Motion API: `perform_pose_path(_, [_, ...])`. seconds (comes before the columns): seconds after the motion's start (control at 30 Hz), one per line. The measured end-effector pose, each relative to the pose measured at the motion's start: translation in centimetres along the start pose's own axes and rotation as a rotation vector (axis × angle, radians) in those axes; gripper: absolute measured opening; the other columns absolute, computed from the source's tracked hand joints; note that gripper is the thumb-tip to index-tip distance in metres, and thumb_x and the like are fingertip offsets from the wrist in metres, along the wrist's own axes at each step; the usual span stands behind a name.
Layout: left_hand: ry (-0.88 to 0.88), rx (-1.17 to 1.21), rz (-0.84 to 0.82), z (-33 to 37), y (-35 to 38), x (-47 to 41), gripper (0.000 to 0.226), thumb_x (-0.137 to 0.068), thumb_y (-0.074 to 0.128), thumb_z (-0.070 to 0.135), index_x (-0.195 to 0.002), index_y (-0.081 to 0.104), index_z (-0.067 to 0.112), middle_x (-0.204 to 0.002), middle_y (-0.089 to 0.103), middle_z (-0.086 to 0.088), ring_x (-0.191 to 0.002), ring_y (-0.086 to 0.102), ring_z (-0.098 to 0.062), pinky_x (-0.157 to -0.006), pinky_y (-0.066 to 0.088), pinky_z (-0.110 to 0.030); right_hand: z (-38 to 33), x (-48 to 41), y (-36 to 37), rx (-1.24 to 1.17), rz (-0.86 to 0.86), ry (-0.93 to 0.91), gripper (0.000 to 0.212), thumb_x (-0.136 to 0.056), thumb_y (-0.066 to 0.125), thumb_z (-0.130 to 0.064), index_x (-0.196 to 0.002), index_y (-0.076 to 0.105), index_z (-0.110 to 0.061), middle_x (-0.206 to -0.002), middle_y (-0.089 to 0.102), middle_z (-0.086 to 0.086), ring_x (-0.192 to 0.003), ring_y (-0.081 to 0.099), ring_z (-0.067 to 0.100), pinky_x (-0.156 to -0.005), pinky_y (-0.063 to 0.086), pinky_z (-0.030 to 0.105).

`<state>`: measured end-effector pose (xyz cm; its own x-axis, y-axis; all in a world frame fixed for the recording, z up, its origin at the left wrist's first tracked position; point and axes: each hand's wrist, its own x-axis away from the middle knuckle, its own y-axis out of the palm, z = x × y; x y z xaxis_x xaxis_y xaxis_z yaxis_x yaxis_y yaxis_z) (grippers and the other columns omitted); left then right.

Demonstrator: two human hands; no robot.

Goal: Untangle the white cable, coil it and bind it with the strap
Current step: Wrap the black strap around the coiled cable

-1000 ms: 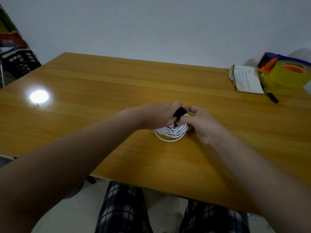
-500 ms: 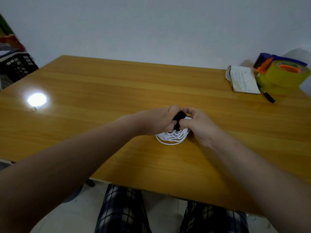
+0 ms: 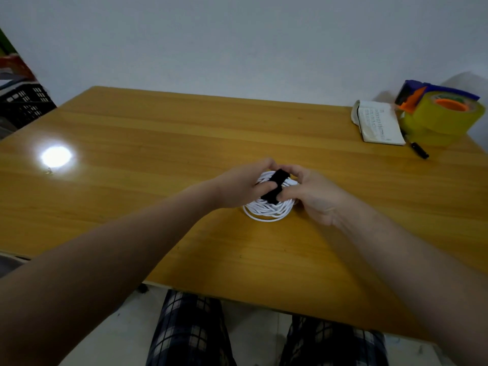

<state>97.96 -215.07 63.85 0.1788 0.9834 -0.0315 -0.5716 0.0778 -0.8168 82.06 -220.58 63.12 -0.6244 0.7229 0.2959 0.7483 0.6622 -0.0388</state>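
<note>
**Item: cable (image 3: 266,211), white, coiled.**

Location: on the table (image 3: 184,143), just toward 6 o'clock of its middle, between the two hands.

Condition: wound in a flat round coil of many turns. The loops are loose and uneven, and one outer turn sags free at the coil's 6 o'clock. No tangle shows. The ends are hidden.

**Fitting: strap (image 3: 274,187), black.** It crosses the top of the coil from about 12 o'clock toward the centre. Whether its end is fastened cannot be told.

**Left hand (image 3: 237,186).** At the coil's 9 o'clock, fingers curled over the far rim and thumb laid against the strap. It grips the cable.

**Right hand (image 3: 314,196).** At the coil's 3 o'clock. Thumb and fingers pinch the strap, thumb at its near end.

**Step in hand (judged):** binding. Untangling and coiling look done, and the strap is being wrapped or closed round the bundle.

**Next move calls for (judged):**
- drawing the strap snug round all turns
- pressing its end down on itself while the left hand keeps the coil from springing open
- gathering the sagging outer turn in first

**Also on the table:**
- notebook (image 3: 379,125) at 2 o'clock
- tape (image 3: 443,117) beside the notebook
- pen (image 3: 419,150) just nearer than both
</note>
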Motion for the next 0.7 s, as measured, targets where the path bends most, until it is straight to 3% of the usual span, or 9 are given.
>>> perform_pose_path(0.1, [-0.033,0.058,0.014,-0.2,0.1,-0.3,0.025,-0.094,0.053,0.019,-0.117,0.048,0.012,-0.081,0.058,0.000,-0.070,0.055,-0.011,-0.061,0.043,-0.022,0.0,-0.1,0.4,0.057,0.045,-0.004,0.055,-0.077,0.059,0.012,-0.125,0.049,-0.013,-0.105,0.060,0.012,-0.085,0.059,0.017,-0.062,0.043,0.020])
perform_pose_path(0.17, [-0.043,0.058,0.023,-0.1,0.1,-0.5,0.025,-0.094,0.053,0.019,-0.116,0.049,0.012,-0.083,0.059,-0.002,-0.070,0.055,-0.012,-0.061,0.042,-0.025,-0.1,0.0,0.3,0.103,0.081,-0.007,0.049,-0.076,0.061,0.009,-0.120,0.051,-0.011,-0.098,0.062,0.012,-0.081,0.059,0.017,-0.062,0.043,0.021])
perform_pose_path(0.27, [-0.031,0.023,0.025,0.3,0.4,-0.4,0.027,-0.097,0.048,0.020,-0.122,0.046,0.013,-0.097,0.058,-0.004,-0.082,0.054,-0.016,-0.069,0.038,-0.027,-0.1,0.1,0.1,0.081,0.139,-0.006,0.043,-0.073,0.061,0.008,-0.111,0.056,-0.010,-0.083,0.063,0.008,-0.073,0.058,0.016,-0.058,0.042,0.022])
perform_pose_path(0.4, [0.097,-0.205,0.054,0.1,0.6,0.2,0.037,-0.100,0.037,0.020,-0.135,0.038,0.007,-0.130,0.051,-0.011,-0.112,0.050,-0.021,-0.078,0.028,-0.015,0.8,0.5,0.8,-0.066,0.153,-0.034,0.033,-0.064,0.061,0.005,-0.095,0.063,-0.008,-0.069,0.060,0.004,-0.064,0.054,0.015,-0.053,0.038,0.022])
perform_pose_path(0.57, [0.233,-0.246,0.086,-0.3,0.3,0.1,0.036,-0.099,0.039,0.013,-0.131,0.042,-0.003,-0.127,0.053,-0.018,-0.115,0.050,-0.028,-0.089,0.025,-0.013,1.3,1.0,1.0,-0.402,0.024,-0.032,0.028,-0.059,0.051,0.009,-0.078,0.060,-0.009,-0.070,0.058,0.006,-0.068,0.056,0.016,-0.061,0.041,0.023])
perform_pose_path(0.7, [0.200,-0.213,0.109,0.4,1.2,-0.2,0.036,-0.099,0.040,0.012,-0.133,0.041,-0.001,-0.131,0.052,-0.017,-0.118,0.049,-0.028,-0.085,0.025,-0.012,1.0,1.1,0.2,-0.357,-0.013,-0.027,0.038,-0.070,0.041,0.020,-0.088,0.058,-0.009,-0.075,0.058,0.007,-0.070,0.057,0.017,-0.058,0.045,0.020])
